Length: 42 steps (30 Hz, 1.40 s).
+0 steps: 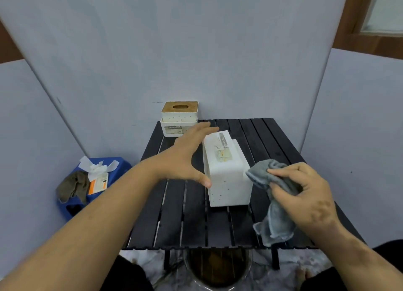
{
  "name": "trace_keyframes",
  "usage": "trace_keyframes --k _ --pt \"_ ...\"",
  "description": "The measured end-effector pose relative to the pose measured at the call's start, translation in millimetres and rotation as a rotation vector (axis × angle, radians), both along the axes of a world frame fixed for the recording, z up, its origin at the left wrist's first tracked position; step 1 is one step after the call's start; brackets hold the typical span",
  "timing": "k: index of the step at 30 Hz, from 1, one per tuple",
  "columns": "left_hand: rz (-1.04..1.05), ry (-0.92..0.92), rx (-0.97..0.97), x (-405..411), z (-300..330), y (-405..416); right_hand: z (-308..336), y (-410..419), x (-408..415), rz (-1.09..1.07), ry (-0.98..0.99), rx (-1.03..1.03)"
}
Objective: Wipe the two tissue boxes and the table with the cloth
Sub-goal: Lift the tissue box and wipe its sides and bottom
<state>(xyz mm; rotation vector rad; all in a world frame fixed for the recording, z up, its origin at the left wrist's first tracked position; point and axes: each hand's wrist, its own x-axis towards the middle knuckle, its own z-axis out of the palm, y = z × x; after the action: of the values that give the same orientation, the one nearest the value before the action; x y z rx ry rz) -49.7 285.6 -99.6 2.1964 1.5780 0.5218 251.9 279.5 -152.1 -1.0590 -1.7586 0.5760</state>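
- Your left hand [187, 157], fingers spread and holding nothing, is just left of the nearer tissue box [226, 171] at frame centre.
- The box's long axis runs away from you; your right hand [305, 195] grasps the cloth [274, 203] at its right corner.

Far tissue box [179, 118] label too small to read; bucket [218, 269] under table [174, 214] half hidden.

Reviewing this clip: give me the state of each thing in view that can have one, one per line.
Left hand: open, fingers spread beside the near box.
Right hand: gripping the grey cloth.
Near tissue box: lying on its side on the black table.
Far tissue box: upright, wooden lid on.
Grey cloth: bunched, hanging loose below the hand.
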Motion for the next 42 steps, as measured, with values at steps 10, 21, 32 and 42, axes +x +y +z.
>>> trace_keyframes --k 10,21,32,42 --pt "-0.308 0.755 -0.002 57 59 21 -12 11 1 -0.010 0.107 -0.113" --pt "-0.430 0.899 -0.002 69 74 30 -23 10 -6 -0.012 0.107 -0.159" --pt "-0.160 0.425 -0.069 32 87 20 -21 -5 -16 0.003 0.189 -0.146" --pt "0.158 -0.034 0.047 -14 37 -41 -8 -19 -60 0.086 0.132 -0.033"
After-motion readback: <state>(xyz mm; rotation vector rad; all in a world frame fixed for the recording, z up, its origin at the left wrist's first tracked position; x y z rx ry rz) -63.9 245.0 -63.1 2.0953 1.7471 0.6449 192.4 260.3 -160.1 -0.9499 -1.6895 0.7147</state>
